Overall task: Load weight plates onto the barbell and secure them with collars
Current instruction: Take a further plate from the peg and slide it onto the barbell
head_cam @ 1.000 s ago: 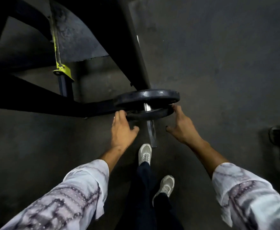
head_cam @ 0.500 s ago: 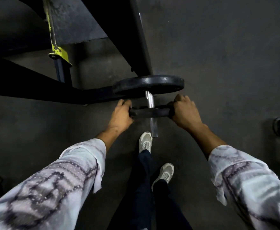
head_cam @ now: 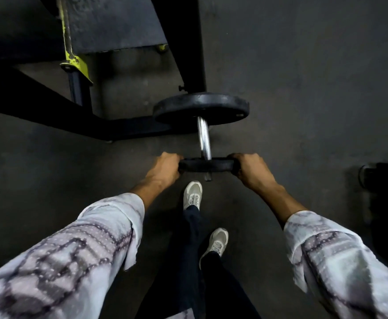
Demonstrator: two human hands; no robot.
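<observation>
Progress is partial: one large black round weight plate (head_cam: 201,108) is seated far along the chrome barbell sleeve (head_cam: 204,138). A smaller black plate (head_cam: 205,165), near the sleeve's outer end, is gripped at opposite edges by the closed left hand (head_cam: 165,168) and right hand (head_cam: 252,169). No collar is seen fitted.

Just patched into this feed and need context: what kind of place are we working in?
Most likely a gym. A chrome barbell sleeve carries a large black weight plate, both hands grip a smaller plate near its end, and a black steel rack frame stands on dark flooring.
</observation>
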